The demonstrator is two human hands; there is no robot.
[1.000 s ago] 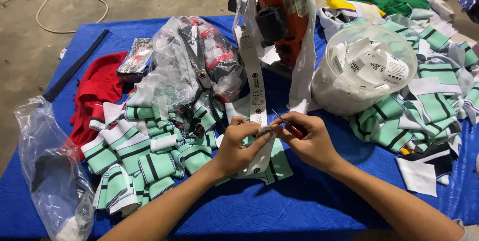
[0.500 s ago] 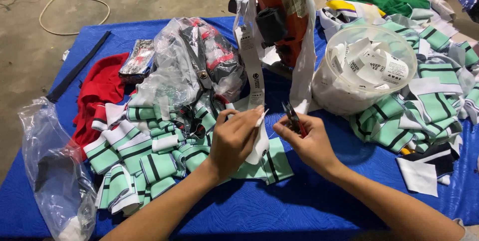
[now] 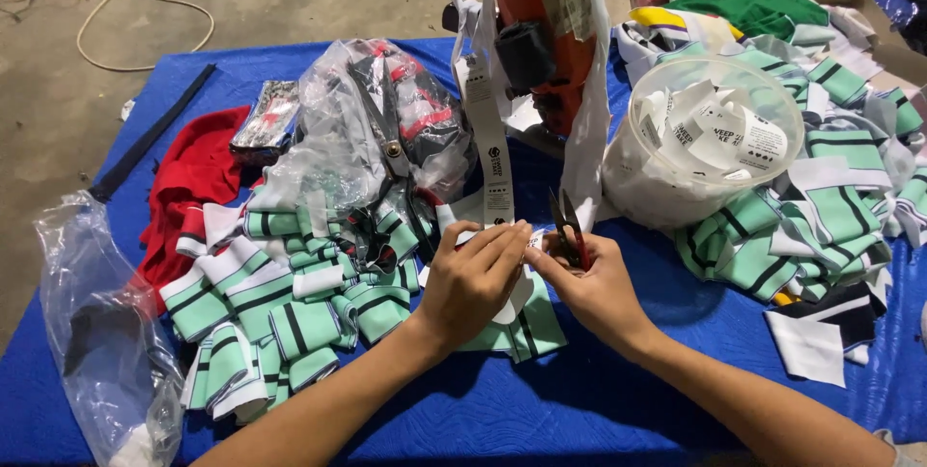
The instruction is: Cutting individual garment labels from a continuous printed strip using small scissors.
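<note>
The white label strip (image 3: 494, 163) hung down the middle of the frame from the orange machine (image 3: 541, 23) at the top, and its lower end sat pinched in the fingers of my left hand (image 3: 473, 279), just left of centre. My right hand (image 3: 594, 283) pressed close against it on the right, closed around a small pair of dark snips (image 3: 568, 227) whose blades stood open and pointed upward, right beside the strip's end but not yet across it as far as I could see. Under both hands lay a green and white striped knit piece (image 3: 526, 332), partly hidden by my fingers. I judged the cutting to be well along but not finished: the clear round tub (image 3: 715, 139) at upper right already held a good heap of loose white labels, while a long run of strip was uncut above my fingers. To the left of my hands a pile of green striped collars (image 3: 270, 312) spread over the blue tabletop (image 3: 579, 409), with another heap (image 3: 821, 206) at the right beyond the tub. A crumpled clear bag of dark and red trims (image 3: 386, 129) rose behind the left pile, red cloth (image 3: 193, 177) lay further left, and an empty-looking plastic bag (image 3: 97, 332) slumped at the lower left edge.
</note>
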